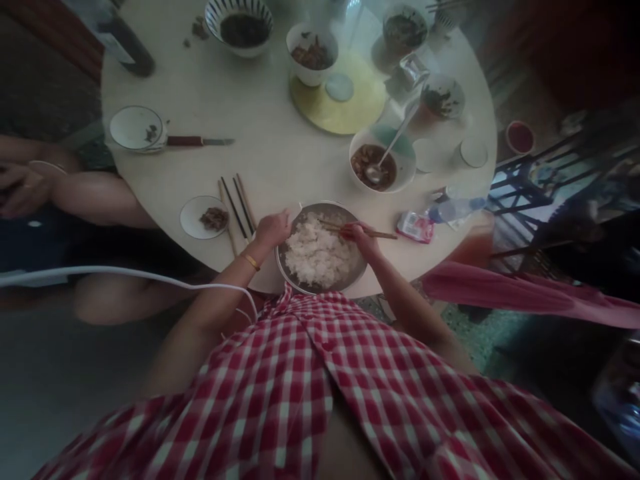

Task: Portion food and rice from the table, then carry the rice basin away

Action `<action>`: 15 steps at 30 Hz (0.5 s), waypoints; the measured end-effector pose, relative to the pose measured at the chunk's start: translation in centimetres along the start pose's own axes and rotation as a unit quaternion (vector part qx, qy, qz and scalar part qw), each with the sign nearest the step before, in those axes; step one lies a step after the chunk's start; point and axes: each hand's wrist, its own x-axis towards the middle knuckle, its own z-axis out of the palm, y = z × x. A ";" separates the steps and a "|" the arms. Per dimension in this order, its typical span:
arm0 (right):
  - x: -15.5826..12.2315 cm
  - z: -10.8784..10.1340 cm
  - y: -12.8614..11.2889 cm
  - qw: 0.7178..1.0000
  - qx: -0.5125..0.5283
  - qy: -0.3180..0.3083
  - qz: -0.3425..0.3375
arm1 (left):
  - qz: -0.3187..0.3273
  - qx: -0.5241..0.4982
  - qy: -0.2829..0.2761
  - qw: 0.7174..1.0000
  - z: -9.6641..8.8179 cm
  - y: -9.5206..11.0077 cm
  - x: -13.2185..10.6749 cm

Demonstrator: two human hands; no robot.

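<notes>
At the table's near edge, a round metal pot [361, 268] holds white rice [320, 250]. My left hand [274, 229], with a gold bracelet at its wrist, is closed at the pot's left rim; a small pale piece shows by its fingertips. A pair of wooden chopsticks [383, 234] is gripped in my right hand [363, 239], over the pot's right side. Their tips reach left to the rice. Left of my left hand lie several more chopsticks [240, 203], beside a small white plate [189, 219] with scraps of food on it.
Beyond the pot stands a bowl of brown soup [356, 163] with a metal spoon [397, 140]. A knife [193, 141] lies near a white dish [127, 127]. Several food bowls, a dark bottle [127, 47] and a red-white packet [416, 227] share the table. Another person's hand [27, 187] is at left.
</notes>
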 end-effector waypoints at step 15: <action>-5.4 1.6 -4.2 0.936 -0.239 -0.156 -0.205 | -0.019 -0.007 0.003 1.000 0.4 0.3 -0.7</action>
